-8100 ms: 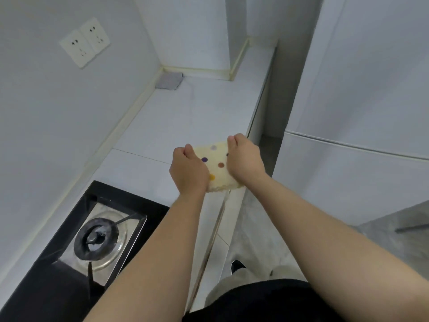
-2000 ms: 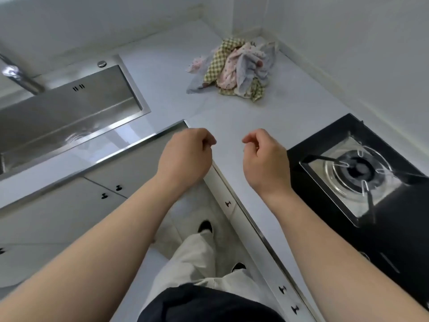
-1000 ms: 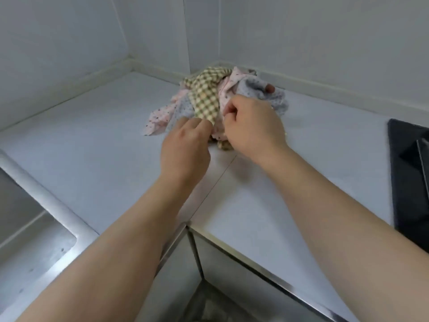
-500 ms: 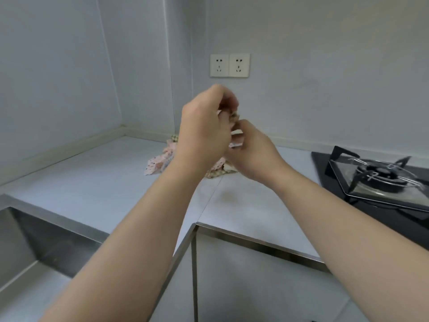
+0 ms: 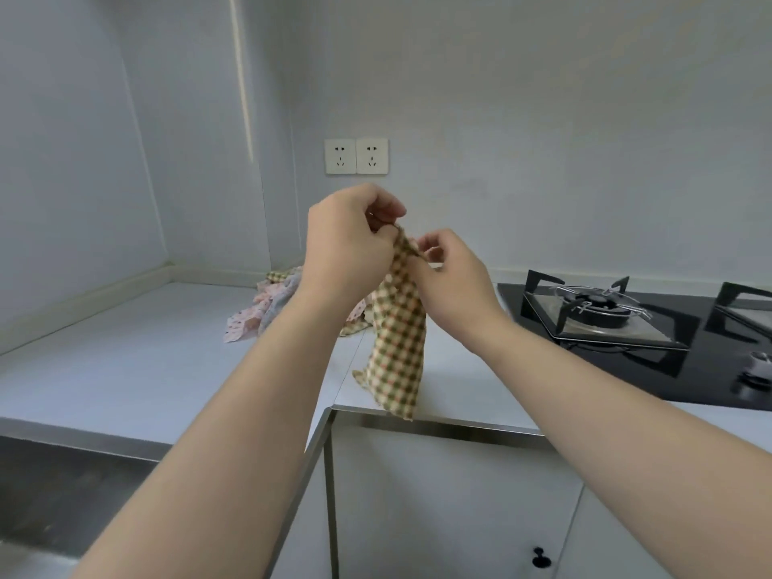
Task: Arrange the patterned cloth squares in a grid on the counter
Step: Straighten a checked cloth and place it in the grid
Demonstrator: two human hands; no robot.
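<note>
Both hands pinched the checked cloth (image 5: 399,328) up top, left hand (image 5: 349,248) and right hand (image 5: 453,277), rest dangling over the counter (image 5: 125,361).

Person shows only as 2 arms + hands. L hand (image 5: 346,244) and R hand (image 5: 455,282) are bare, as are both forearms from wrist back to the near edge of pic: L arm near left, R arm near right. Forearms smooth and rounded, widening toward the elbows; wrists narrower w/ knuckle ridges on backs of hands. Fingers (image 5: 430,240) slim. R thumbnail looks short and plain. Small bright glint by a L finger: ring or just light, can't tell. Rest of body out of frame.
</note>
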